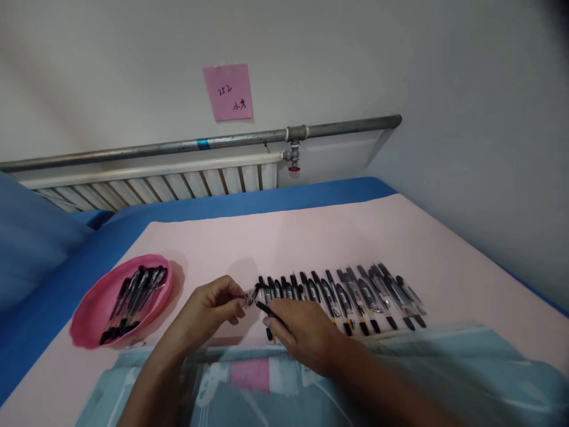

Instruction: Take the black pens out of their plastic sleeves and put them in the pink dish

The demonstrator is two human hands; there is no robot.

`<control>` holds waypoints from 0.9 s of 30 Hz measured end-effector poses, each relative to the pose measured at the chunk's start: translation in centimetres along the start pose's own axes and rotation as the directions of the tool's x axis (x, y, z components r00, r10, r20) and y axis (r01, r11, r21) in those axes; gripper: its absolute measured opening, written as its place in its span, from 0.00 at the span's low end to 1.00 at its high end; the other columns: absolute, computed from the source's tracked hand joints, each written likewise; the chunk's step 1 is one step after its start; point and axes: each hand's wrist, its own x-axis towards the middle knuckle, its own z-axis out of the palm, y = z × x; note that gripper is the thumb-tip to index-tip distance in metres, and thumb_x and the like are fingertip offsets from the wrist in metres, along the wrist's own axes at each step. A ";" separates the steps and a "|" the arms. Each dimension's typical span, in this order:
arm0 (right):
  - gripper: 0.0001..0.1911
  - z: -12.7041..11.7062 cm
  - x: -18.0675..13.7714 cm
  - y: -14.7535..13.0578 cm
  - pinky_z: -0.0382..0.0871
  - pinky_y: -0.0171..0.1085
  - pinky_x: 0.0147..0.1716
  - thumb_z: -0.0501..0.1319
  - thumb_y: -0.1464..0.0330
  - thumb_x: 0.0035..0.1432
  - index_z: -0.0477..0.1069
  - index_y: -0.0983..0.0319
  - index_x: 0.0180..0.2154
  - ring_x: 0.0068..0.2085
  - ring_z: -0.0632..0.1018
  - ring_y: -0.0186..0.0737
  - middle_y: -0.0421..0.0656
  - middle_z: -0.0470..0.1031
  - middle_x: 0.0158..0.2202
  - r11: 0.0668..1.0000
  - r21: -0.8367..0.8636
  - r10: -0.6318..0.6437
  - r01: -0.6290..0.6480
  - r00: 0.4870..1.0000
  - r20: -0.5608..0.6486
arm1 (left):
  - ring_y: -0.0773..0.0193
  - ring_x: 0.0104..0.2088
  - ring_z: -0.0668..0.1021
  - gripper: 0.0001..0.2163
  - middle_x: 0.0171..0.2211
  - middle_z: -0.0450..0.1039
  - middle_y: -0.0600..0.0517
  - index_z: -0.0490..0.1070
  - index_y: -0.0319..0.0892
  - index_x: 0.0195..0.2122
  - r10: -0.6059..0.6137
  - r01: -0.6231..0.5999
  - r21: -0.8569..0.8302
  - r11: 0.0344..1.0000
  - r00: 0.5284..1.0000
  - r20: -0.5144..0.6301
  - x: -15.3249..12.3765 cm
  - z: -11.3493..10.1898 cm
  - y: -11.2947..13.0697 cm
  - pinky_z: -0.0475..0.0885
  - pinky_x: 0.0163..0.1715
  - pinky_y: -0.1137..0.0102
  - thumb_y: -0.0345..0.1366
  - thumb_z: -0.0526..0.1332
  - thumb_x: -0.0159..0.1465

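My left hand (213,307) pinches a small piece of clear plastic (249,298), apparently a wrapper, with something dark at its edge. My right hand (306,332) grips a black pen (263,308), whose tip end points up-left at the clear plastic. Whether the two touch, I cannot tell. Directly beyond and right of my right hand lies a row of black pens (344,299), several of them in clear sleeves. A pink bowl (84,320) on the left holds several more black pens (133,299).
A pale pink sheet (284,243) covers the table over a blue cloth (222,207). Teal patterned fabric (249,397) lies at the near edge. Behind are a white radiator (178,185), a metal pipe (155,148) and a pink note (228,92) on the wall.
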 end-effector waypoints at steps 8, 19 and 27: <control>0.08 0.3 0.0 0.3 0.53 0.32 0.25 0.50 0.66 0.58 0.65 0.61 0.30 0.28 0.69 0.34 0.40 0.71 0.28 0.986 -0.162 -0.039 0.041 0.999 0.015 | 0.70 0.23 0.70 0.05 0.22 0.67 0.56 0.68 0.40 0.29 -0.032 0.029 0.052 0.998 0.999 0.044 0.0 -0.4 0.2 0.64 0.26 0.74 0.36 0.60 0.53; 0.09 0.6 -0.3 -0.2 0.55 0.30 0.27 0.49 0.67 0.59 0.66 0.59 0.37 0.29 0.69 0.31 0.38 0.70 0.30 0.996 0.070 -0.042 0.050 0.994 -0.105 | 0.72 0.21 0.70 0.06 0.20 0.69 0.56 0.69 0.39 0.29 -0.041 0.052 -0.360 0.931 0.998 0.038 0.6 0.5 -0.5 0.65 0.24 0.76 0.35 0.63 0.52; 0.08 1.1 -0.2 -0.8 0.54 0.29 0.25 0.50 0.67 0.58 0.67 0.60 0.35 0.25 0.65 0.29 0.35 0.65 0.24 0.949 0.317 0.054 -0.006 0.988 -0.141 | 0.74 0.21 0.71 0.06 0.22 0.70 0.54 0.71 0.37 0.29 -0.079 0.074 -0.590 0.804 0.997 0.017 1.1 1.7 -0.7 0.66 0.23 0.78 0.32 0.65 0.51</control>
